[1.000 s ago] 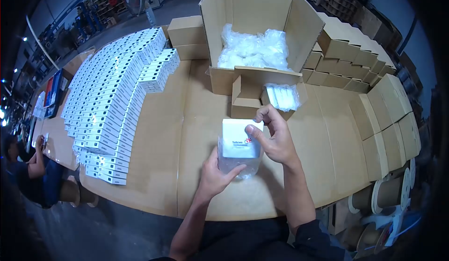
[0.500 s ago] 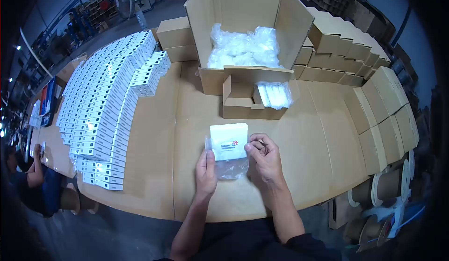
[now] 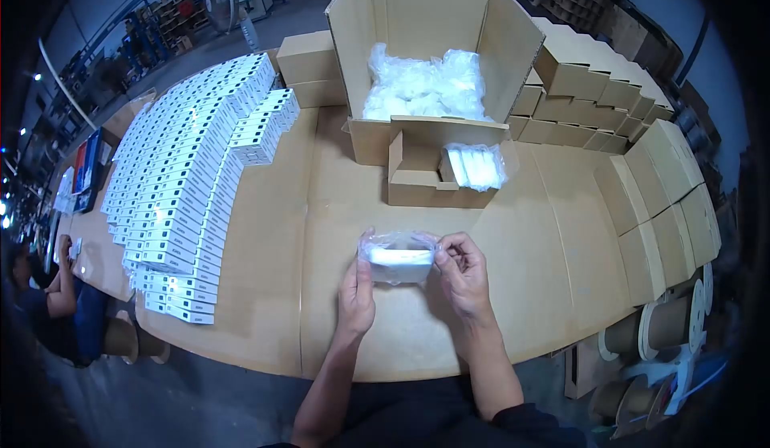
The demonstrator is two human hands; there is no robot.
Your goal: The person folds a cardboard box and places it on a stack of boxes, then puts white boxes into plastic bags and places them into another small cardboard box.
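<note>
Head camera, looking down at the cardboard-covered table (image 3: 265, 287): both hands are up over its near edge with a small white box (image 3: 399, 257) between them, wrapped in a clear plastic bag (image 3: 399, 247). The box is seen edge-on, a flat white slab turned level, its printed face not readable from here; the glossy, crinkled film bunches loosely over its top. The left hand (image 3: 355, 295) pinches the bag's left end, thumb and fingers closed on the film. The right hand (image 3: 463, 275) grips the right end the same way, fingertips curled in tight on the plastic.

Beyond them, a small open carton (image 3: 417, 182) holds a bagged white pack (image 3: 477, 166), and just behind it a large open carton (image 3: 437, 15) is filled with more clear-bagged items (image 3: 425, 87). Rows of white retail boxes (image 3: 184, 175) fan out on the left; closed brown cartons (image 3: 634, 127) are stacked to the right. A seated person (image 3: 48, 304) is at the far left edge.
</note>
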